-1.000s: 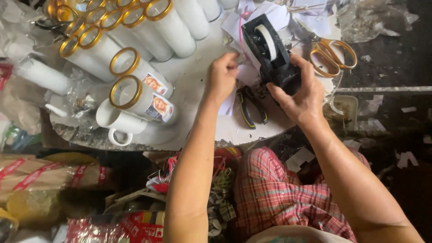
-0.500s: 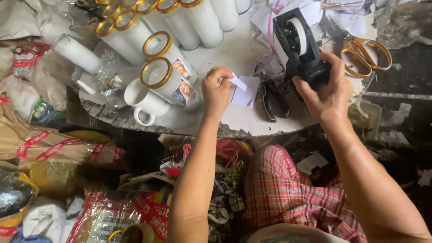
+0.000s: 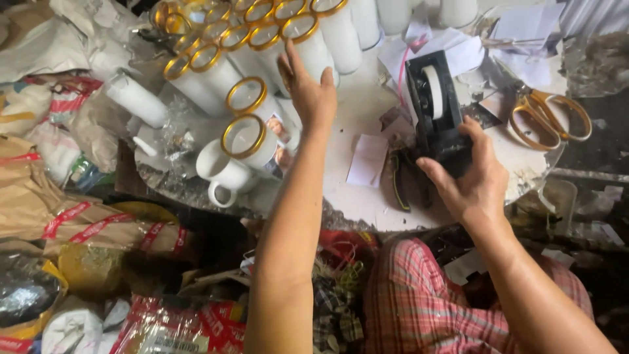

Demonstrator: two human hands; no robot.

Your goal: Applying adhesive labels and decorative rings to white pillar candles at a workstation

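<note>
Two hands work over the cluttered counter (image 3: 367,88). Left hand (image 3: 308,92), fingers spread, reaches above the gold-rimmed white mugs (image 3: 246,134), empty. Right hand (image 3: 468,180) grips the black tape dispenser (image 3: 436,111) from below, just beside a white paper slip (image 3: 368,159); scissors (image 3: 547,118) lie further right.

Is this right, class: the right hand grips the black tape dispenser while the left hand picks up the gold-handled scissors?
Not quite. The head view shows the right hand gripping the tape dispenser, but the left hand reaches open over the gold-rimmed white cylinders. The scissors lie untouched on the table, beyond the dispenser.
</note>
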